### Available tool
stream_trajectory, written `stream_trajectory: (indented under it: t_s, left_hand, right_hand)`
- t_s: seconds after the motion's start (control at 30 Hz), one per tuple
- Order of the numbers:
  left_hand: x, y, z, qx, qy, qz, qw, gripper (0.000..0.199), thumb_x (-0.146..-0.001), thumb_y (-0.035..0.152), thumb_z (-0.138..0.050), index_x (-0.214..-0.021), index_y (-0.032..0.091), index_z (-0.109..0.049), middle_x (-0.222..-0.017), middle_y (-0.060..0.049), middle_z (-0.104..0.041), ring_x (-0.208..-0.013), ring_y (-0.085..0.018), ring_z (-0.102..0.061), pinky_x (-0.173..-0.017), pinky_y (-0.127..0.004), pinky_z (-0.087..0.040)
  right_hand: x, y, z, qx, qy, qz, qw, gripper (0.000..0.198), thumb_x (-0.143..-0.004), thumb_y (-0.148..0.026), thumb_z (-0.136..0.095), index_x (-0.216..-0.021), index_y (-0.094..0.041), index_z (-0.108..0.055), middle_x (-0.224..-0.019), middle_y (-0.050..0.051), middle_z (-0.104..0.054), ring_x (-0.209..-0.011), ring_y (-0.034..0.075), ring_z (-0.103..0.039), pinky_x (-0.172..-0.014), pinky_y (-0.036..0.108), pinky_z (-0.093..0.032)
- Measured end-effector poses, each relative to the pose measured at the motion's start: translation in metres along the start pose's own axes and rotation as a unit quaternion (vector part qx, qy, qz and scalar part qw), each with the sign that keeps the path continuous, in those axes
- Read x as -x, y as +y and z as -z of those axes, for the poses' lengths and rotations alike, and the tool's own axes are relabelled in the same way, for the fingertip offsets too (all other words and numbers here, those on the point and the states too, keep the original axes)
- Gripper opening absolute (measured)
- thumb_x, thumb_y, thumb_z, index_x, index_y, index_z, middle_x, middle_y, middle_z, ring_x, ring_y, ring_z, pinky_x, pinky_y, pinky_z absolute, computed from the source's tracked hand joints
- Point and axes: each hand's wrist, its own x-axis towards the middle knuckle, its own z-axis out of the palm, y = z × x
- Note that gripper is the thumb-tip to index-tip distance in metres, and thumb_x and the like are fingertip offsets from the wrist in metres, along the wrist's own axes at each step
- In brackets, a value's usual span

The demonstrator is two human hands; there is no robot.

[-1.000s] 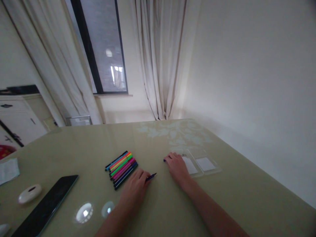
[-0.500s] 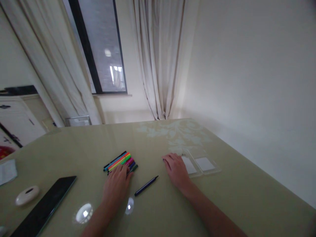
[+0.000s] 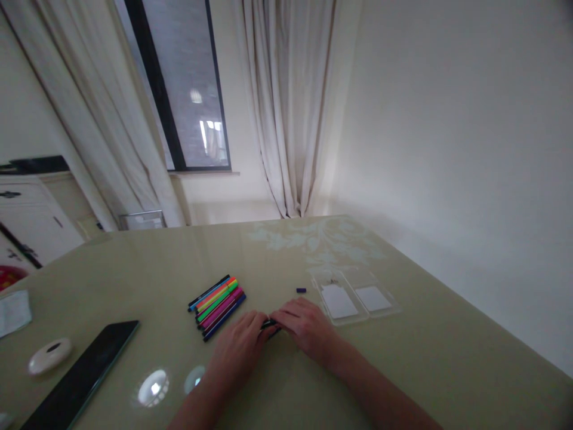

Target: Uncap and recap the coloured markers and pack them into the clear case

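My left hand [image 3: 237, 347] and my right hand [image 3: 308, 329] meet at the middle of the table, fingers closed around a dark marker [image 3: 268, 323]. Most of that marker is hidden by the fingers. Just under it, part of a second dark pen [image 3: 274, 333] shows on the tabletop. A small dark blue cap [image 3: 301, 290] lies beyond my right hand. Left of my hands, several coloured markers [image 3: 219, 306] lie side by side in a slanted row.
A clear plastic case [image 3: 363, 316] lies unfolded on the right, white cards [image 3: 339, 300] in it. Toward the left are a black tablet-like slab [image 3: 85, 370], a white oval object [image 3: 49, 356] and a pale folded cloth or tissue [image 3: 14, 312]. The wall borders the table's right side.
My left hand has left the row with the dark green marker from its near end. My right hand has let go of the blue cap and come left to meet it.
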Motion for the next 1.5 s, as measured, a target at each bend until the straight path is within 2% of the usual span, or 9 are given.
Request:
stream_trajectory:
  t_s: [0.13,0.23,0.37,0.5,0.87,1.0,1.2,1.3,1.5]
  left_hand:
    - [-0.001,-0.001,0.011,-0.028,-0.054,0.077,0.995,0.033,-0.105,0.049,-0.046,-0.097,0.026,-0.067,-0.091,-0.003,-0.076,-0.083,-0.022,-0.073,-0.066,-0.026,-0.048]
    - [0.0,-0.017,0.011,-0.029,-0.028,0.138,0.99,0.037,-0.1,0.059,-0.052,-0.104,0.026,-0.068,-0.098,-0.005,-0.077,-0.09,-0.025,-0.074,-0.073,-0.029,-0.051]
    - [0.001,-0.034,0.003,0.001,0.035,0.113,0.993,0.034,-0.101,0.046,-0.055,-0.123,0.023,-0.064,-0.13,-0.01,-0.069,-0.118,-0.027,-0.066,-0.097,-0.037,-0.051]
    - [0.001,-0.032,-0.003,0.031,-0.002,0.075,0.997,0.023,-0.102,0.033,-0.051,-0.116,0.023,-0.067,-0.12,-0.009,-0.069,-0.116,-0.026,-0.065,-0.1,-0.037,-0.05]
    - [0.003,-0.007,-0.005,0.16,-0.06,0.02,0.985,0.02,-0.1,0.032,-0.057,-0.113,0.024,-0.07,-0.112,-0.007,-0.069,-0.106,-0.024,-0.065,-0.096,-0.037,-0.051]
    - [0.003,-0.009,-0.007,0.174,-0.029,0.008,0.984,0.028,-0.1,0.035,-0.058,-0.124,0.024,-0.069,-0.118,-0.008,-0.069,-0.111,-0.024,-0.065,-0.101,-0.038,-0.051]
    - [-0.002,-0.042,0.011,0.02,0.073,0.132,0.988,0.025,-0.102,0.032,-0.047,-0.1,0.021,-0.07,-0.108,-0.01,-0.07,-0.105,-0.028,-0.066,-0.097,-0.043,-0.051]
    - [0.0,-0.053,0.016,-0.058,0.049,0.183,0.98,0.022,-0.1,0.029,-0.047,-0.104,0.019,-0.067,-0.111,-0.012,-0.069,-0.109,-0.03,-0.064,-0.099,-0.045,-0.049]
    - [0.0,-0.052,0.01,-0.04,-0.005,0.191,0.981,0.021,-0.1,0.031,-0.047,-0.104,0.018,-0.064,-0.107,-0.011,-0.071,-0.108,-0.028,-0.066,-0.097,-0.04,-0.048]
  right_hand:
    - [0.0,0.008,0.007,0.003,0.005,-0.012,1.0,0.023,-0.105,-0.024,-0.056,-0.12,-0.026,-0.073,-0.103,0.005,-0.078,-0.097,0.019,-0.068,-0.092,0.032,-0.047]
    - [0.002,0.023,0.018,-0.007,0.047,-0.075,0.996,0.022,-0.104,-0.025,-0.058,-0.118,-0.027,-0.075,-0.105,0.005,-0.078,-0.098,0.02,-0.068,-0.092,0.032,-0.048]
    - [0.006,0.044,0.026,0.011,0.075,-0.2,0.977,0.018,-0.099,-0.022,-0.065,-0.111,-0.025,-0.079,-0.103,0.006,-0.072,-0.099,0.021,-0.065,-0.088,0.03,-0.05]
    - [0.008,0.052,0.022,0.018,0.014,-0.257,0.966,0.019,-0.096,-0.017,-0.067,-0.108,-0.025,-0.079,-0.103,0.005,-0.068,-0.098,0.02,-0.065,-0.087,0.029,-0.05]
    - [0.005,0.048,0.016,0.06,-0.036,-0.254,0.965,0.019,-0.098,-0.017,-0.06,-0.101,-0.022,-0.079,-0.108,0.006,-0.072,-0.104,0.022,-0.064,-0.093,0.032,-0.045]
    - [0.004,0.05,0.013,0.062,-0.033,-0.251,0.966,0.019,-0.098,-0.018,-0.059,-0.103,-0.021,-0.077,-0.111,0.006,-0.073,-0.106,0.022,-0.064,-0.095,0.033,-0.044]
    - [-0.002,0.05,0.01,0.079,-0.051,-0.252,0.963,0.016,-0.099,-0.017,-0.058,-0.104,-0.02,-0.073,-0.107,0.007,-0.075,-0.104,0.024,-0.064,-0.092,0.035,-0.044]
    - [-0.005,0.046,0.012,0.09,-0.052,-0.249,0.963,0.015,-0.098,-0.016,-0.059,-0.104,-0.02,-0.072,-0.108,0.007,-0.074,-0.105,0.026,-0.063,-0.093,0.036,-0.044]
    - [-0.002,0.032,0.013,0.053,-0.007,-0.227,0.972,0.02,-0.098,-0.014,-0.058,-0.111,-0.021,-0.071,-0.113,0.007,-0.072,-0.109,0.025,-0.061,-0.096,0.036,-0.044]
